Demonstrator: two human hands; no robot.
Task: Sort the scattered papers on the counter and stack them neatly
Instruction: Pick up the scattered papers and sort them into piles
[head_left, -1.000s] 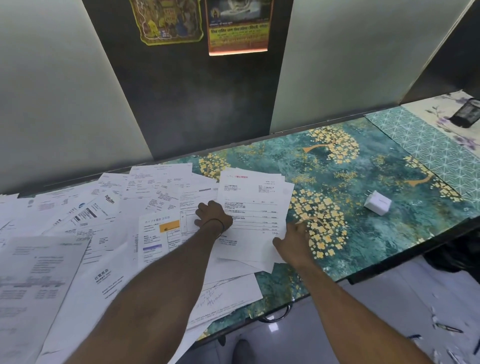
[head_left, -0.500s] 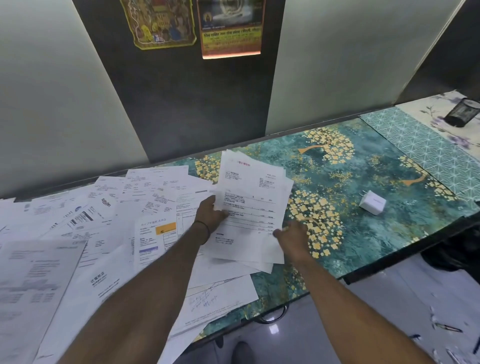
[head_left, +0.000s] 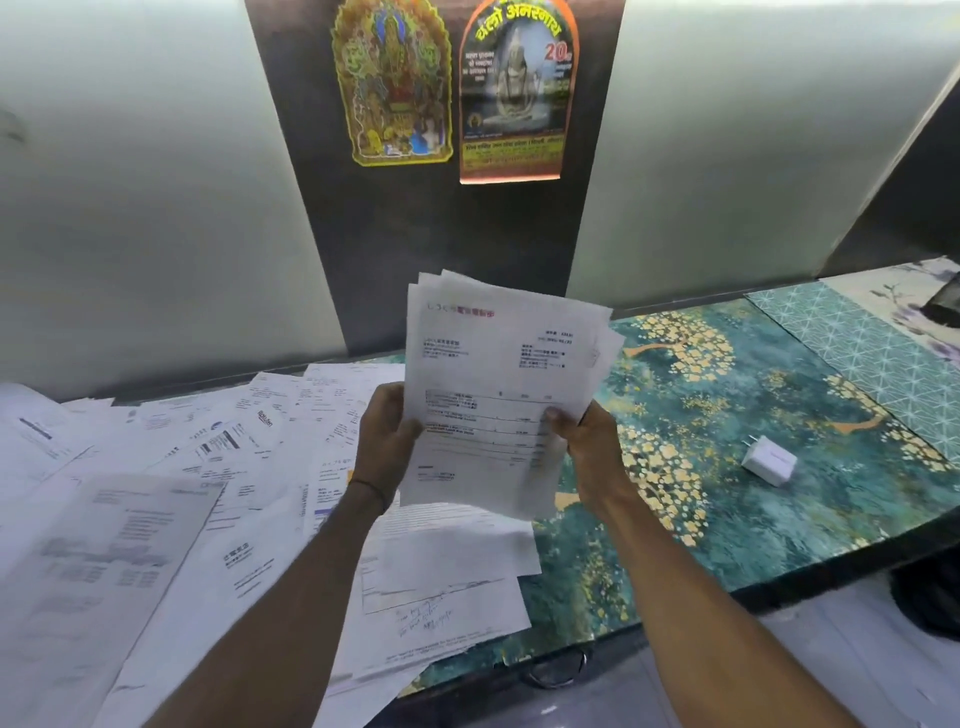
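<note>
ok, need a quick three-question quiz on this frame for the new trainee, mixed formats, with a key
1. True or false: the left hand and the right hand both grip the sheaf of papers, which is lifted off the counter.
2. Pick one. The white charger lies: A) tucked inside the sheaf, B) on the bare counter, to the right of the hands, C) in the right hand.
3. Fill in: the scattered papers cover the counter's ___ side.

Key: 1 true; 2 B; 3 left.
</note>
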